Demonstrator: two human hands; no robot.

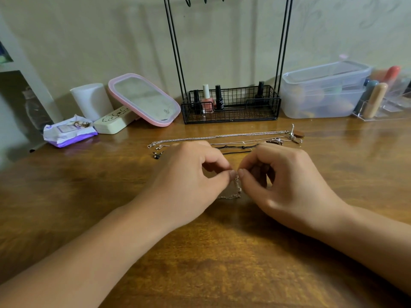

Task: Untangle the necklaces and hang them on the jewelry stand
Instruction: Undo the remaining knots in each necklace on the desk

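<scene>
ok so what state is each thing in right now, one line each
left hand: pinching the thin chain
right hand: pinching the thin chain
thin chain: held at the clasp, rest on the table
long silver chain: laid out straight, not hung
jewelry stand: upright
clear plastic box: lid on

Wooden tabletop (66, 196), brown, glossy grain, soft glare patches from warm indoor light. Cream wall (111, 41) behind it, faint embossed floral pattern at upper right. White shelf unit (13, 67) at far left edge, partly cut off. Along the back of the tabletop: white cylinder (92, 101), pink-framed mirror (144, 98) leaning tilted, cream case (115, 121) just beside it, purple-white wipes pack (69, 132), clear plastic lidded box (322, 90), clear acrylic organizer (382, 103) at right with tubes inside.
</scene>
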